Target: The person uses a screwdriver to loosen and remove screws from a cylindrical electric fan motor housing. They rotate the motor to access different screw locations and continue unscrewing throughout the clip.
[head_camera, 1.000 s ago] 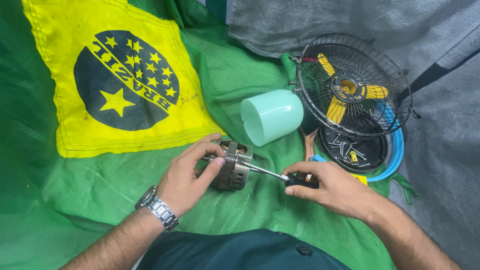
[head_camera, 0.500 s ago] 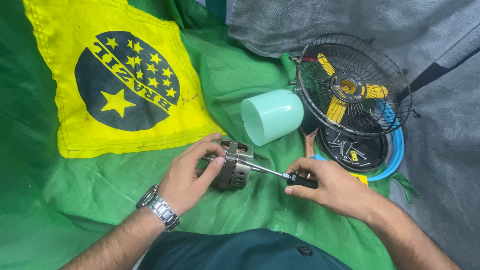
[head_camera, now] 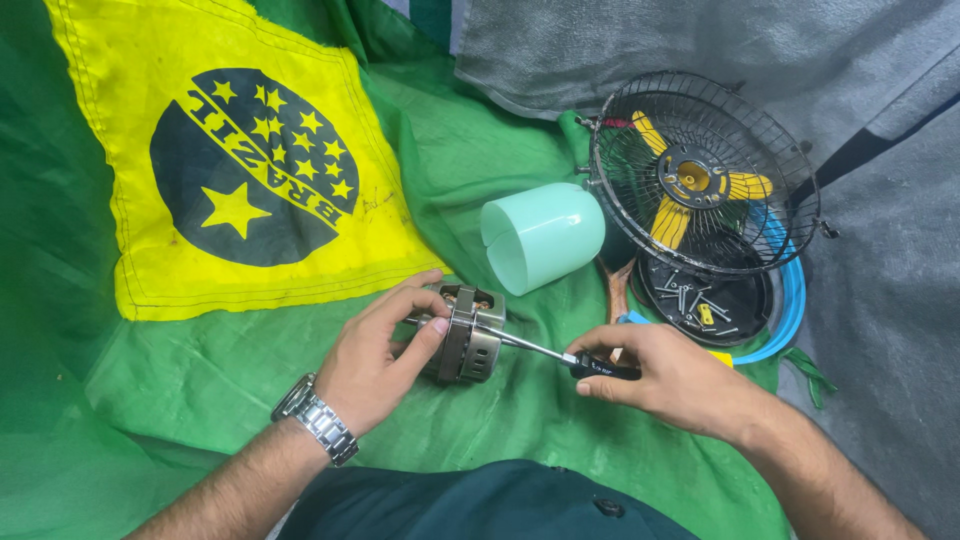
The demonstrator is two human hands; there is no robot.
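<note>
The left hand (head_camera: 385, 350), its grip wrapped around the ribbed metal motor core (head_camera: 465, 335), holds it upon the green woven cloth (head_camera: 250, 370). The right hand (head_camera: 665, 375) has its grip pinched on the black handle of a screwdriver (head_camera: 570, 358), whose steel shaft meets the motor. Nearby lie a smooth mint-green plastic housing (head_camera: 545, 235) and a black wire fan guard (head_camera: 700, 170).
</note>
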